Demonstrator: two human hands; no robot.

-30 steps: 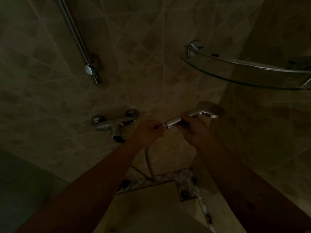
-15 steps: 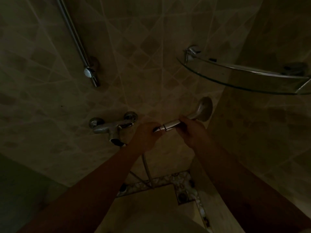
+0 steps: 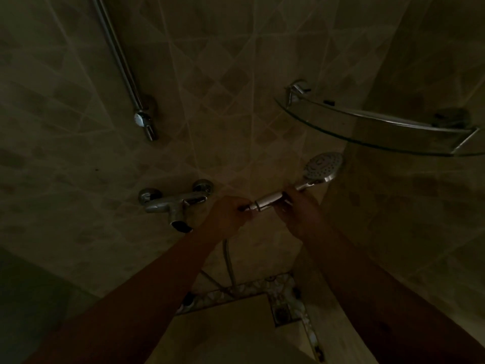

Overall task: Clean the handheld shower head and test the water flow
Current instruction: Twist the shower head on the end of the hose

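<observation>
A chrome handheld shower head [image 3: 323,165] is held out in front of the tiled wall, its round nozzle face turned toward me. My right hand [image 3: 301,208] is closed around its handle. At the handle's lower end, my left hand [image 3: 227,212] grips the hose end where it meets the handle. The metal hose [image 3: 228,261] hangs down from under my left hand toward the floor. The scene is dim.
A chrome mixer tap [image 3: 174,203] is mounted on the wall left of my hands. A slide rail [image 3: 123,67] runs up the wall at upper left. A glass corner shelf [image 3: 380,130] juts out at upper right. A floor drain [image 3: 282,313] sits below.
The shower head has turned in my right hand: its nozzle face now points toward me, where before only its edge and back showed. Both hands stay at the handle.
</observation>
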